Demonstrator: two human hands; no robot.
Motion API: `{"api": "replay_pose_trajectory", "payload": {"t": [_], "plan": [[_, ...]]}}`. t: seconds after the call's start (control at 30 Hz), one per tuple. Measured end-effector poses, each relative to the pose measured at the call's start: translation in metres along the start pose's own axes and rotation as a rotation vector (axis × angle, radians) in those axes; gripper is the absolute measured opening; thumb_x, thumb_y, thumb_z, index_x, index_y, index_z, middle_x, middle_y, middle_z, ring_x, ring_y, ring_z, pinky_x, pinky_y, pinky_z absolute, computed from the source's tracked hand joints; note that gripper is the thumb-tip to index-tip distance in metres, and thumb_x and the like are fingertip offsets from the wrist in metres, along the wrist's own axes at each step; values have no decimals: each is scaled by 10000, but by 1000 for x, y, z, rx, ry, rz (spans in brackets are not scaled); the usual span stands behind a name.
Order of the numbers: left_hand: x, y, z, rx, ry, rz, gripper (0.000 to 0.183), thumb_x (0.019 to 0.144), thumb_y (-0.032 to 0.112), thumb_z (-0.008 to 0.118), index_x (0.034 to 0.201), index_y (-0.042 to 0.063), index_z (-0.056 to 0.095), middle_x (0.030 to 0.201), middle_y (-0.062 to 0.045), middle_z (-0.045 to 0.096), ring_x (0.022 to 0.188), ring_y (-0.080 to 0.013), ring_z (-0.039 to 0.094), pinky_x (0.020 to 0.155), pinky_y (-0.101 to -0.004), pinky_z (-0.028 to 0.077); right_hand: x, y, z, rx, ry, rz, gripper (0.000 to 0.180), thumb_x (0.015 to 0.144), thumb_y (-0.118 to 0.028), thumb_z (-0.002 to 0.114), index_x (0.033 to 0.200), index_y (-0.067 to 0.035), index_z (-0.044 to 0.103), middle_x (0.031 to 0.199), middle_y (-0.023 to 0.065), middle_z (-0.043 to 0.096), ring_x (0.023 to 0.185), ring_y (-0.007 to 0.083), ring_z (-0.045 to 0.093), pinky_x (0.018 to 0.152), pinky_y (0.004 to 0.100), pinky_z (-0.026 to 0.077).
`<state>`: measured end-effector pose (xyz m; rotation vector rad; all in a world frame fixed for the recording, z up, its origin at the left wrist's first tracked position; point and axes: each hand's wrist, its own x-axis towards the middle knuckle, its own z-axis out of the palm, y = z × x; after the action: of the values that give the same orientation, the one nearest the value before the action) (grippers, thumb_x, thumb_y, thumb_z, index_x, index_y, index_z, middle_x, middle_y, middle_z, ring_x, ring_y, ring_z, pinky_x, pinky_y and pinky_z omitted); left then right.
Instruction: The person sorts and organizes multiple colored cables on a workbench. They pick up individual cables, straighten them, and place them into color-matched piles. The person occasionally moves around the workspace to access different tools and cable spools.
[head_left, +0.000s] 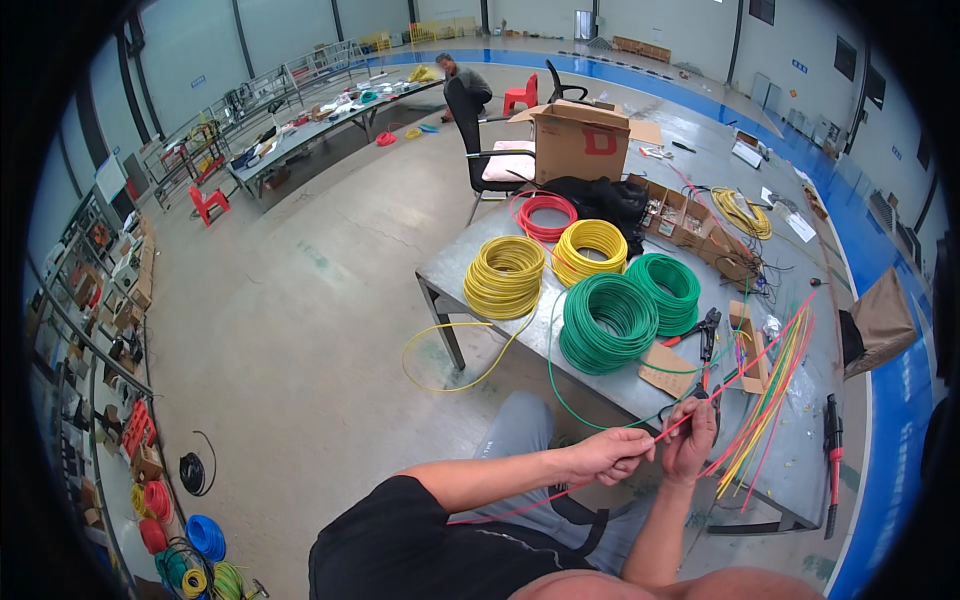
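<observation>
A red wire (750, 365) runs through both hands, over the near edge of the metal table. My left hand (616, 454) pinches it between thumb and fingers; my right hand (690, 439) grips it a little farther along. Its tail passes under my left forearm to my lap. Right of my hands lies a bunch of cut red, yellow and green wires (772, 409). Green wire coils (607, 322) and a yellow coil (504, 277) stand on the table beyond my left hand. A crimping tool (707, 336) with orange-red handles lies just beyond my right hand.
A cardboard box (581, 146) and a divided parts tray (690, 225) stand farther back on the metal table (802, 465). A long red-handled cutter (832, 457) lies at its right edge. An office chair (480, 142) is beyond the table. Another person (469, 81) crouches near the far workbench.
</observation>
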<state>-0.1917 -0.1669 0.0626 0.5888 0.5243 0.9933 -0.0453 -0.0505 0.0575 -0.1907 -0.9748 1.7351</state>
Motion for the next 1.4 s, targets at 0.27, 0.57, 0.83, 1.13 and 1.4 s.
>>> {"api": "replay_pose_trajectory", "payload": {"t": [0.27, 0.57, 0.83, 1.13, 1.4], "plan": [[5, 3, 1, 45, 1, 12, 270, 1099, 379, 480, 1000, 139, 554, 633, 87, 349, 489, -21, 267, 437, -209, 178, -2, -1, -3, -26, 20, -7, 205, 1068, -218, 556, 998, -28, 586, 805, 98, 614, 573, 117, 521, 472, 228, 425], [17, 5, 5, 46, -38, -6, 275, 1100, 386, 473, 1014, 138, 555, 651, 83, 353, 495, -27, 264, 439, -216, 185, -5, -9, -20, -98, 92, -7, 180, 1063, -202, 566, 1013, -33, 604, 795, 100, 647, 557, 110, 542, 469, 228, 439], [8, 7, 7, 365, 169, -1, 216, 1096, 304, 502, 1109, 105, 585, 654, 55, 438, 491, -41, 334, 437, -221, 259, 14, -24, 8, -189, 445, 173, 106, 1015, -124, 608, 961, -39, 642, 649, -24, 499, 519, 72, 451, 447, 236, 350], [-28, 10, 14, 304, 167, 135, 240, 1114, 251, 445, 1110, 42, 562, 622, 28, 406, 479, -54, 295, 432, -234, 230, 15, -18, 22, -165, 67, 1, 154, 997, -145, 672, 1067, -8, 669, 795, 37, 670, 572, 62, 591, 496, 210, 471], [-18, 24, 15, 142, 105, 42, 250, 1110, 291, 442, 1043, 73, 544, 599, 43, 337, 442, -54, 257, 405, -234, 195, -30, 2, 30, -212, 16, 114, 138, 987, -115, 675, 1068, -5, 656, 785, 15, 667, 594, 43, 596, 518, 193, 455]]}}
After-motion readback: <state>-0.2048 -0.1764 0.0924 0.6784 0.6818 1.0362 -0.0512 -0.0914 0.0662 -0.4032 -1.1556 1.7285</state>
